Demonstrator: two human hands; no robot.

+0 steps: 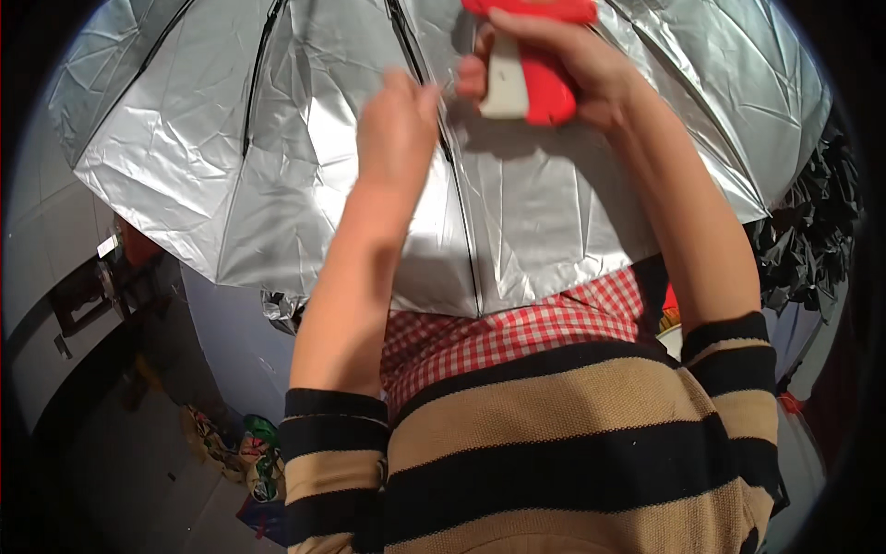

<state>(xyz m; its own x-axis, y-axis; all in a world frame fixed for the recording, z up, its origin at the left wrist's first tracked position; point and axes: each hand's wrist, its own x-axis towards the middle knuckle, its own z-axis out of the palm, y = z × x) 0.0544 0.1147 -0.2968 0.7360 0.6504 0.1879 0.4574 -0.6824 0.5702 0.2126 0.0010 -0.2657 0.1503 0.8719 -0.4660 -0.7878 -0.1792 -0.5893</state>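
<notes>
A spread umbrella (544,212) with a crinkled silver lining and black ribs lies across my lap and fills the upper part of the view. Above its right half, my right hand (591,65) grips a red-and-white pistol-shaped tool (546,85) by its handle; the tool's upper end runs off the top edge. My left hand (399,129) is over the silver lining near a middle rib, apart from the tool. Its fingers look curled and pinched, blurred by motion, and whatever is between them cannot be made out.
Gathered black plastic strips (812,222) bunch up beyond the umbrella's right edge. A red-and-white checked cloth (517,346) covers my lap. On the floor at lower left lie colourful packages (261,452), and a dark piece of furniture (88,300) stands at the far left.
</notes>
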